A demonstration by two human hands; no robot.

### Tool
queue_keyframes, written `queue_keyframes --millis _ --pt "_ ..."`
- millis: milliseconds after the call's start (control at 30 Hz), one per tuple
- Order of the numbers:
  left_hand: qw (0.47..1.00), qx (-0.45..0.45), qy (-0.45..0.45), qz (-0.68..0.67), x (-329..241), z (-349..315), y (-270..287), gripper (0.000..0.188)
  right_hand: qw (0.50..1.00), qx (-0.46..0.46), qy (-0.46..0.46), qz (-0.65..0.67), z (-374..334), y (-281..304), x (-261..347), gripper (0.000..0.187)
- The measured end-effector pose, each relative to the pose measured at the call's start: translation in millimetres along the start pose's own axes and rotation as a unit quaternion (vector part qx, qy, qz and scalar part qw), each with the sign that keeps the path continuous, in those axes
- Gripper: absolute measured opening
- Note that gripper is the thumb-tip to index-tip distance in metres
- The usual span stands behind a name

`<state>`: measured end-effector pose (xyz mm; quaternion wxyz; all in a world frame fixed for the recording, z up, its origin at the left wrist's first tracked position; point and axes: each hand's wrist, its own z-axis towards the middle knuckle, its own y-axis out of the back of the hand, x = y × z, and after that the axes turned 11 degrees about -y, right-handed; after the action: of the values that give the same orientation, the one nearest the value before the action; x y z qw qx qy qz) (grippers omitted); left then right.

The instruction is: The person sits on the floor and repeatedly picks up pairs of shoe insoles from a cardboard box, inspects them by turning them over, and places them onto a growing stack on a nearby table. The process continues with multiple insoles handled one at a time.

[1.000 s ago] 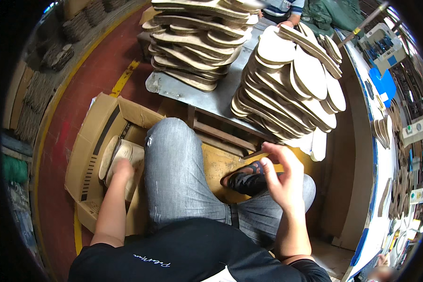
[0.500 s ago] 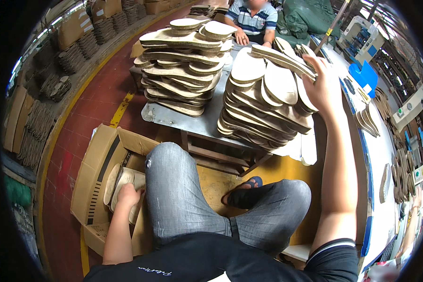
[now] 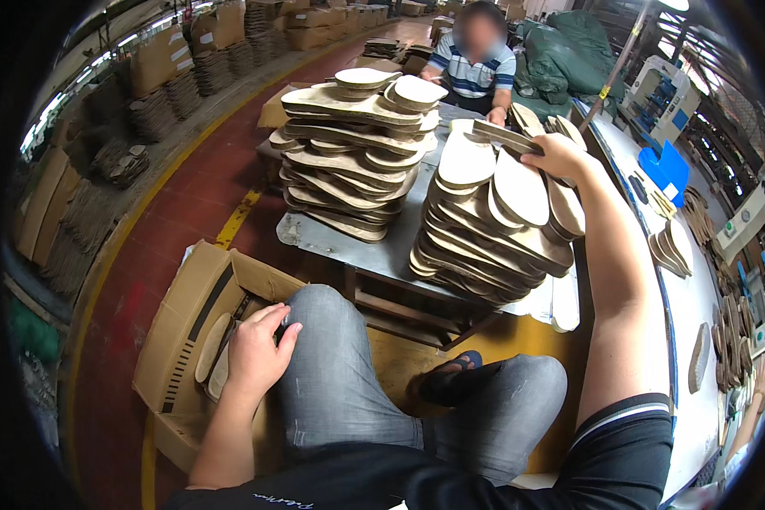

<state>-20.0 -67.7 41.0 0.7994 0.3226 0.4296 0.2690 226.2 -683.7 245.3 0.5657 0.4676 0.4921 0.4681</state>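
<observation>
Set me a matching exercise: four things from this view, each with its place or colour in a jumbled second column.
1. right hand
2. left hand
3. open box
4. trousers

A. grey
B. above the box, near the left knee
C. at the upper part of a stack of flat pieces
D. brown

Pairs: 1-C, 2-B, 3-D, 4-A
</observation>
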Motion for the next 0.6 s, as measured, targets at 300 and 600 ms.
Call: queue_keyframes --millis 300,600 --pt "0.957 -0.043 -0.122 -0.259 -74.1 49.4 -21.6 0.047 0.935 -0.342 0.021 -0.085 -94.8 46.9 83.3 0.037" --pt "0.746 -0.045 -0.141 -0.649 -122.1 78.4 -84.3 0.109 0.934 -0.241 0.161 0.208 -280.4 -8.4 273.8 0.057"
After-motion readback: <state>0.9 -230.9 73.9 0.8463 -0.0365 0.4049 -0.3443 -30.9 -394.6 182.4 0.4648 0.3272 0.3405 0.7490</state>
